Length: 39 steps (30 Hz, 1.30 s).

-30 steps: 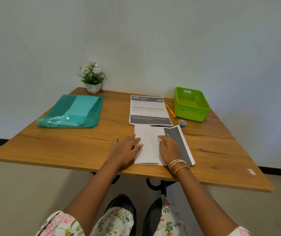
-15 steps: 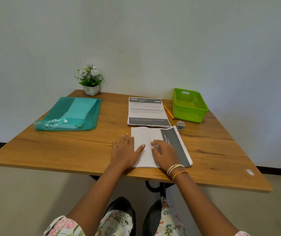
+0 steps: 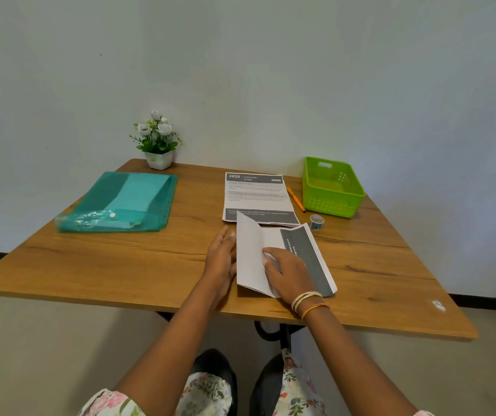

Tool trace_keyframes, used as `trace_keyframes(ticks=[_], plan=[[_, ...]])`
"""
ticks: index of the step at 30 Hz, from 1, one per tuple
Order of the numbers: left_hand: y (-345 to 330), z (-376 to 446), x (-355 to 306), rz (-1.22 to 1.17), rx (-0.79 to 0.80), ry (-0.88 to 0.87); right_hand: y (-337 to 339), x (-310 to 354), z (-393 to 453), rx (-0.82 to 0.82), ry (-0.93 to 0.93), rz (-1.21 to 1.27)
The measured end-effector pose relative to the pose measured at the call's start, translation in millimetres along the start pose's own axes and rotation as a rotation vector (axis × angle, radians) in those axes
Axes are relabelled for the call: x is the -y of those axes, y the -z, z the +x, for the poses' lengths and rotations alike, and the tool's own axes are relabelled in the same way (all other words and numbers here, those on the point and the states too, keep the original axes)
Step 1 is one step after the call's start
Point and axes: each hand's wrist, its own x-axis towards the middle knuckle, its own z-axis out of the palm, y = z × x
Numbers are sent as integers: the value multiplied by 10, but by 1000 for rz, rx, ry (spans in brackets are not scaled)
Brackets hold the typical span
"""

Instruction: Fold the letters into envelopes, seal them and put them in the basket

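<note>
A partly folded letter (image 3: 252, 250) lies near the table's front edge, its left flap raised off the wood and a grey printed band on its right. My left hand (image 3: 221, 258) is at the left edge of the letter with straight fingers lifting that flap. My right hand (image 3: 285, 270) presses flat on the middle of the letter. A second letter (image 3: 257, 196) lies unfolded behind it. The green basket (image 3: 335, 202) stands at the back right. A teal plastic folder (image 3: 123, 202) lies at the left.
An orange pen (image 3: 295, 199) lies between the flat letter and the basket. A small tape roll (image 3: 316, 221) sits in front of the basket. A potted white flower (image 3: 158, 145) stands at the back against the wall. The wooden table (image 3: 120, 265) ends just under my wrists.
My left hand has slid off the top of the letter to its left edge, and the letter's left flap has risen. My right hand stays pressing on the paper.
</note>
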Motion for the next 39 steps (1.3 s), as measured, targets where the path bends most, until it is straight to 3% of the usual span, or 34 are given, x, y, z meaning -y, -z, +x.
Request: trace_keyframes(ticks=[6,12,16,20,26,33,39], plan=[[-21,-55,61,154,62,-129,-25,134,4,16,-29,53],[-18,-78,222,376,163,-318,147,324,103,70,-209,464],[-93,-153,292,773,272,-479,270,313,205,79,-269,688],[-110,-129,392,1183,275,-535,398,203,285,98,-376,482],[-133,-115,422,1488,125,-526,368,49,201,16,-432,177],[-161,-107,437,1564,72,-471,146,19,122,-91,-388,218],[-125,-116,363,1305,100,-456,241,40,188,-61,-394,346]])
